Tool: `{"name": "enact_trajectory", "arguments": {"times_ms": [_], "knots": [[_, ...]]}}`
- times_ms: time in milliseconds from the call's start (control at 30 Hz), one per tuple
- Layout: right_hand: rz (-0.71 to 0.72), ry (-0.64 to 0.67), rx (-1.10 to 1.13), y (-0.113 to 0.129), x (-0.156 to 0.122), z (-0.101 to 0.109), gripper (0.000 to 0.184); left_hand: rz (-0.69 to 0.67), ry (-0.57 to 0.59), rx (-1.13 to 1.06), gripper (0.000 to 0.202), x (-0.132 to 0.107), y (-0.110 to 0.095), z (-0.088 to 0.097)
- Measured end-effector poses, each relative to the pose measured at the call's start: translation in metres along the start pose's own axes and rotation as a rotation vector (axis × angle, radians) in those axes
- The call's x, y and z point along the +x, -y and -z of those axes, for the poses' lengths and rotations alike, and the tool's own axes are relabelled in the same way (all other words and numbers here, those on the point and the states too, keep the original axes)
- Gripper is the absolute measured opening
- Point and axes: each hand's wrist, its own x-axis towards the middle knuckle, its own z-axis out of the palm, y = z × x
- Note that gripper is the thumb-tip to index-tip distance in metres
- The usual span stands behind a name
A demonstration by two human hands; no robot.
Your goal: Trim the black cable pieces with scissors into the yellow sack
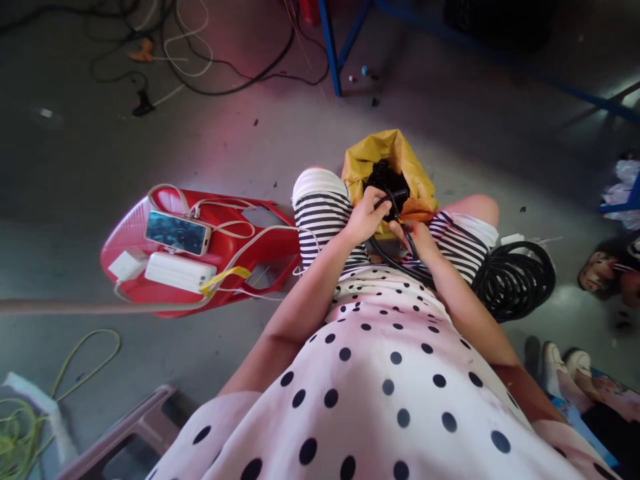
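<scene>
Between my knees, my left hand (369, 215) is closed with bent fingers on a thin black cable (395, 265). My right hand (419, 240) grips the same dark strand a little lower and to the right; a black loop shows beside its fingers. Exactly what sits between the fingertips is too small to make out. Just beyond both hands stands an open yellow bag (420, 180) with black things (384, 179) bunched inside. From my lap the cable runs right toward a large coil of black cable (520, 277) beside my right thigh.
Left of me, a red plastic stool (240, 250) carries a phone (177, 231), a white power bank (180, 271) and cords. Loose cables (225, 87) lie on the floor behind, near a blue metal frame (331, 47). Another person's shoes (567, 360) are at right.
</scene>
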Motion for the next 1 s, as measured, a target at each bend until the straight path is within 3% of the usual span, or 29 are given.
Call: {"name": "enact_trajectory", "arguments": {"times_ms": [133, 433, 1000], "knots": [[-0.007, 0.000, -0.014, -0.005, -0.001, 0.006, 0.084, 0.112, 0.020, -0.155, 0.018, -0.007, -0.002, -0.005], [-0.019, 0.059, 0.018, 0.003, -0.008, 0.015, 0.077, -0.003, -0.060, -0.099, 0.016, -0.006, 0.001, -0.009], [-0.028, 0.056, 0.040, 0.002, -0.002, 0.014, 0.080, -0.089, -0.041, -0.009, 0.011, -0.005, 0.004, -0.005]]}}
